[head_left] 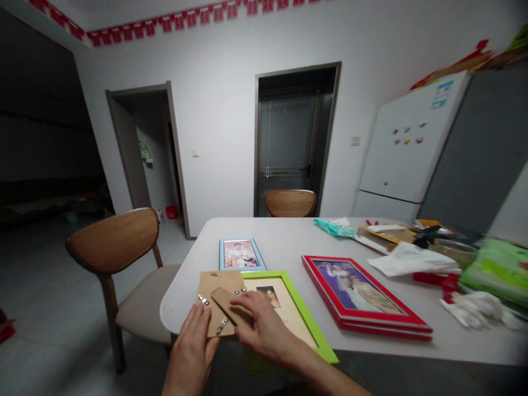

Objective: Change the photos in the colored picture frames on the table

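A small picture frame [206,283] lies face down at the near left of the table, its brown backing board up, with several metal clips around the edge. My left hand [192,341] holds its left near corner, fingers on the board and thumb at the near edge. My right hand [262,324] grips the brown stand leg [224,300] on the back between thumb and fingers. Partly beneath the small frame and my right forearm is a larger green frame [307,308], with a cream mat and a small photo [270,297]. A light blue frame [241,254] lies just behind.
Two stacked red frames [363,289] lie to the right. Beyond them are white paper [412,259], a cardboard box [390,234], a teal packet [335,227], white gloves [480,313] and a green bag [497,272]. Wooden chairs stand at the left [117,239] and far side [291,203].
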{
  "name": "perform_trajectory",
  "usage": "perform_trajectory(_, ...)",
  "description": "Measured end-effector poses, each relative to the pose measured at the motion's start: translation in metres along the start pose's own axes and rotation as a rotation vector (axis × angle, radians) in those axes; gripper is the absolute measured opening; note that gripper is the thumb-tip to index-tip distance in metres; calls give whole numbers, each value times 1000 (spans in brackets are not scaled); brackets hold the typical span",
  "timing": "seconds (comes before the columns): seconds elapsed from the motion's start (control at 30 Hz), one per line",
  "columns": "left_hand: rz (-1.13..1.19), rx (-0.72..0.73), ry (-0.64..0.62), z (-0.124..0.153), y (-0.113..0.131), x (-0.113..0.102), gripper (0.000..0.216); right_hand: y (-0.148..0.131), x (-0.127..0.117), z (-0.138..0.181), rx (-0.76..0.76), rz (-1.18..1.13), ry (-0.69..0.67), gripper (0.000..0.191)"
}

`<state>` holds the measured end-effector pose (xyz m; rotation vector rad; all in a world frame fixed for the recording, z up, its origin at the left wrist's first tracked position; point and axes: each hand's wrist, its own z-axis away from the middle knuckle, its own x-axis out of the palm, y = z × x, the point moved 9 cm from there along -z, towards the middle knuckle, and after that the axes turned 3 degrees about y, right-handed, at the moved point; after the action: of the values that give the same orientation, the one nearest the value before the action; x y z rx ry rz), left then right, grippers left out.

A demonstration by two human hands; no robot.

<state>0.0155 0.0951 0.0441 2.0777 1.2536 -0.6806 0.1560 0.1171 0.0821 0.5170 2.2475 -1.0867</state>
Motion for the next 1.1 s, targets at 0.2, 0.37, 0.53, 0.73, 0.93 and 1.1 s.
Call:
perform_trajectory(0.2, 116, 30, -245, -11, 78, 38, 38, 42, -59, 30, 102, 6, -57, 36)
perform_trajectory(0.37, 149, -5, -469, -10, 103, 60, 40, 74, -69, 51, 172, 22, -49, 31)
perform_trajectory(0.53, 172, -41, -577, -5, 101, 60, 35, 81, -54, 52, 130, 196, -67, 32)
perform_trajectory(0.73, 220, -18, -601, 1, 95, 60, 45, 77, -43, 48, 46, 344, -68, 29)
perform_trajectory(0.93, 266, 28, -563, 2, 89, 56, 25, 45, -33, 52, -86, 358, -135, 21)
perform_trajectory(1.1, 294, -5, -586, 0, 78, 56, 31, 28, -21, 54, -137, 315, -227, 20)
